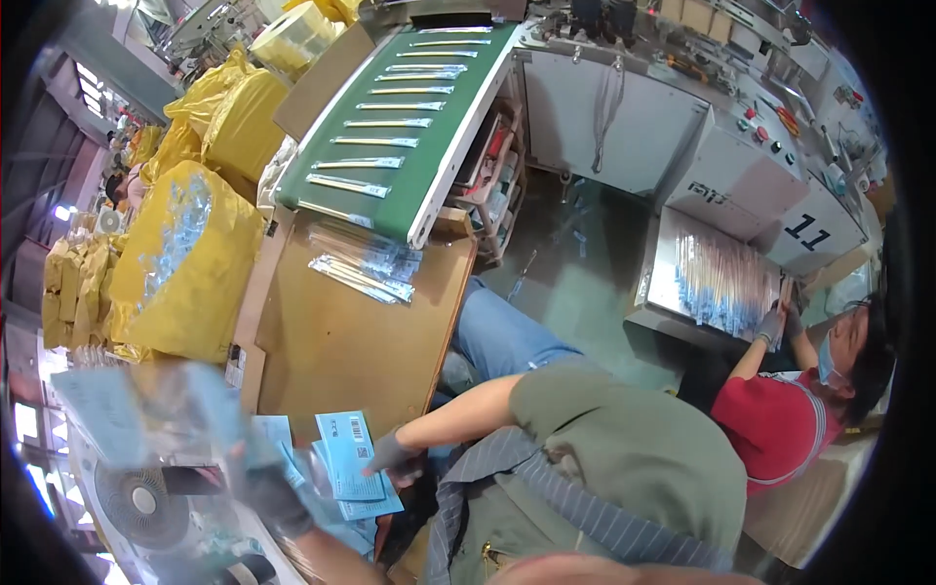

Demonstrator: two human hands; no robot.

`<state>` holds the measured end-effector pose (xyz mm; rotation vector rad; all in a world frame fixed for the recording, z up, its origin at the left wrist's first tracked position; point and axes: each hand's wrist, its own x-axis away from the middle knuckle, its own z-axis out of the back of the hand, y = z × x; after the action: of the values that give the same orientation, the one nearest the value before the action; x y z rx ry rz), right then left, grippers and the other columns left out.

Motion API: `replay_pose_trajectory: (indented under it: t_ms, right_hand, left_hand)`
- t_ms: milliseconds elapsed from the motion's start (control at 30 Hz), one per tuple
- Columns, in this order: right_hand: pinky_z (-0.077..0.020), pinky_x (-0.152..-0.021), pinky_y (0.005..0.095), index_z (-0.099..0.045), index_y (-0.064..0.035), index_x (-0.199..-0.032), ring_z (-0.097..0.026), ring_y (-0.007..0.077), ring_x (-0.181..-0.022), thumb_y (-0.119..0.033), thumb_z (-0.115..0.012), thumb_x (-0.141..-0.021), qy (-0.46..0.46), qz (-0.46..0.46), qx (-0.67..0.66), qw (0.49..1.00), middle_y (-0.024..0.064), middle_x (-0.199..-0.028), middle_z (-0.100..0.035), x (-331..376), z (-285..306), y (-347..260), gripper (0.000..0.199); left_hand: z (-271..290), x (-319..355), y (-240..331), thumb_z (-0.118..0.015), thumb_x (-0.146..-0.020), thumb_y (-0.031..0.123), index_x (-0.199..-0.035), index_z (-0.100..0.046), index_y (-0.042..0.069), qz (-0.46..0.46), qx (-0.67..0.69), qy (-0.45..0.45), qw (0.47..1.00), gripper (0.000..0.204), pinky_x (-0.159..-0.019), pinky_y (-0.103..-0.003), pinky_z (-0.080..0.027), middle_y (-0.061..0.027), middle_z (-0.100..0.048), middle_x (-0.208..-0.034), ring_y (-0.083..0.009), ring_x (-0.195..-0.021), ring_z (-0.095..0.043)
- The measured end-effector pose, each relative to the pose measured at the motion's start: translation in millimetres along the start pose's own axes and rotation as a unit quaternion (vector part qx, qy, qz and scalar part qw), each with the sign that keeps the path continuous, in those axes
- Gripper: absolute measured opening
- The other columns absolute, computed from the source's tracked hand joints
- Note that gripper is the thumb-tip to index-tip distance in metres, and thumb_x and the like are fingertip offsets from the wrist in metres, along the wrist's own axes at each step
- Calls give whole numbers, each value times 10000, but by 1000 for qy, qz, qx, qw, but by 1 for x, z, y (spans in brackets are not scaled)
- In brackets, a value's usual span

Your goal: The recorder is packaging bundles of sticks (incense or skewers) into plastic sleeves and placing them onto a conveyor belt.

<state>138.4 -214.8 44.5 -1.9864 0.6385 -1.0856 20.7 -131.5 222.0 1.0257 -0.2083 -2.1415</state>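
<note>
My left hand (pixel 270 495), in a dark grey glove, is at the lower left. It grips a blue-and-clear plastic bag (pixel 208 409), smeared by motion. My right hand (pixel 395 459), also gloved with bare fingertips, rests at the right edge of a small pile of blue printed bags (pixel 353 458). Its fingers are apart, and one fingertip touches the top bag. Beyond the pile, several thin sticks in clear-and-blue wrappers (pixel 366 273) lie together on the brown board (pixel 336 356).
A green conveyor belt (pixel 336 161) carries a row of wrapped sticks. Stuffed yellow bags (pixel 185 263) stand left; a round fan (pixel 144 499) is lower left. At right, a co-worker in red (pixel 770 424) handles wrapped sticks on a metal tray (pixel 660 268) beside a white machine (pixel 741 185).
</note>
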Motion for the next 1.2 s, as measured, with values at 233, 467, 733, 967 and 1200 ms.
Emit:
replay_pose_trajectory:
  t_ms: [233,467,733,967,1200]
  right_hand:
    - [-499,-733,370,-624,51,-890,-641,271,-780,-651,-526,-818,395,324,162,844,174,-838,-658,92,71,-36,713]
    - [-500,-717,415,-649,-69,-927,-641,344,-775,-421,-623,-775,446,254,211,832,202,-869,-654,97,153,-28,385]
    - [-475,-618,462,-559,-107,-888,-612,374,-708,-479,-563,-807,481,320,340,743,147,-744,-613,85,185,-91,382]
    - [-377,-1018,439,-499,-87,-1271,-472,381,-1188,-489,-594,-826,355,330,480,731,192,-1274,-505,128,274,-186,607]
    - [-374,-1023,385,-469,-29,-1330,-499,333,-1210,-788,-427,-749,783,-87,311,531,221,-1283,-529,285,542,-178,957]
  left_hand:
    - [-137,41,36,-628,-827,183,-981,-632,-27,138,275,-186,933,260,-694,-319,-473,-82,-647,-898,-168,-792,-589]
    - [-149,20,43,-596,-845,142,-987,-617,-30,367,388,-175,827,224,-606,-246,-491,-55,-599,-850,-131,-709,-581]
    - [-123,-18,58,-513,-874,125,-1116,-567,-31,295,358,18,886,293,-565,-235,-481,-106,-595,-1003,-165,-813,-582]
    - [-123,-51,-76,-466,-919,205,-1191,-508,-41,265,102,234,930,370,-723,-338,-494,-169,-583,-1109,-236,-907,-590]
    - [-190,8,-78,-576,-852,488,-1287,-454,-45,177,-490,-204,829,699,-982,-450,-380,-305,-500,-1238,-404,-1148,-490]
